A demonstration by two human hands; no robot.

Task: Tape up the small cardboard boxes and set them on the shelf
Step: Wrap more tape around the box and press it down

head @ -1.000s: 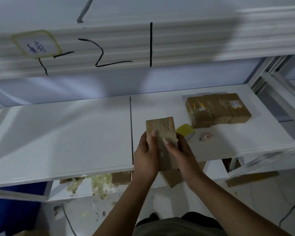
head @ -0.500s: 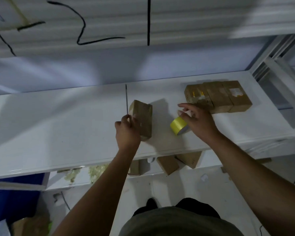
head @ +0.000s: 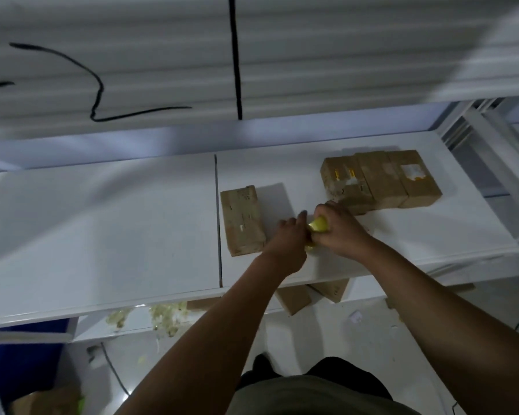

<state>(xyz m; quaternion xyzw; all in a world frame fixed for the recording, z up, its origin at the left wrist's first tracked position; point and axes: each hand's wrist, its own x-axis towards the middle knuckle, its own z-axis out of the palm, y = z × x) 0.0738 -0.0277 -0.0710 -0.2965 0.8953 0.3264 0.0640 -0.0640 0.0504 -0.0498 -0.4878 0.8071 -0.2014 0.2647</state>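
— What are the hands doing over there?

— The right hand [head: 342,232] is curling its fingers round the yellow tape roll [head: 318,227] and gripping it from above. The left hand [head: 286,242] is closing in on the roll from the other side. Its fingers are hiding the contact, so I cannot tell whether it is pinching the tape.

— And the boxes?

— 1 small cardboard box [head: 242,221] is lying flat on the white shelf [head: 102,235], just beside the left hand on its outer side. 3 more boxes [head: 381,182] are sitting side by side just beyond the right hand, the closest one near its knuckles.
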